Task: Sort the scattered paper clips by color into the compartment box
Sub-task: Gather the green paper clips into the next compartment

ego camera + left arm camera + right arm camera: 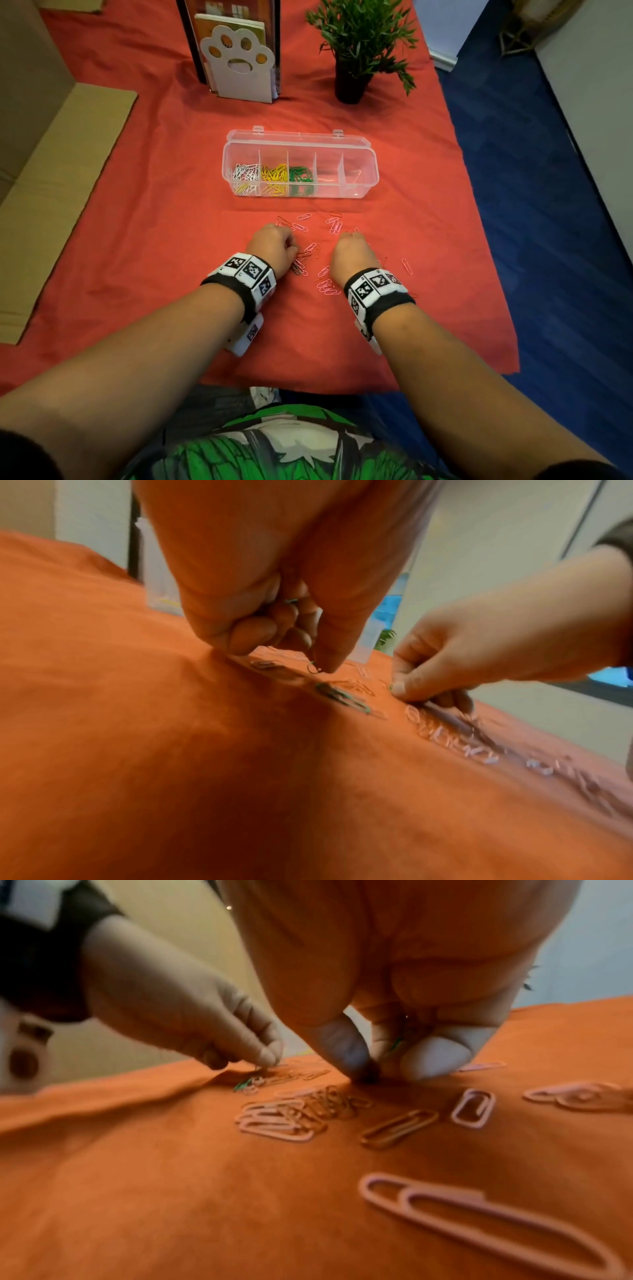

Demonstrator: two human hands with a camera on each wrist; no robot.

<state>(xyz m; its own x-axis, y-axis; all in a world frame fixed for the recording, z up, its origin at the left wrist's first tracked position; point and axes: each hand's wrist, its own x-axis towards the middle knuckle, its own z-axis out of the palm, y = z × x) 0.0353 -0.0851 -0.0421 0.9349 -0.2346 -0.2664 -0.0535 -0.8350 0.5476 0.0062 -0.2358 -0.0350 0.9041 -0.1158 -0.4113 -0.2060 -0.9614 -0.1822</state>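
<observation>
A clear compartment box (363,186) stands open on the red cloth, with white clips (245,173), yellow clips (274,174) and green clips (301,174) in its three left cells. Pink and red clips (329,286) lie scattered in front of it, seen close in the right wrist view as a pink heap (284,1118). My left hand (310,666) holds green clips in its curled fingers and pinches another green clip (313,668) on the cloth; more green ones (342,697) lie beside it. My right hand (377,1070) pinches down at the cloth, a green clip (397,1042) showing between its fingers.
A white paw-shaped book stand (239,65) and a potted plant (356,44) stand behind the box. Flat cardboard (61,192) lies along the left. The cloth ends at the right over blue floor (548,205).
</observation>
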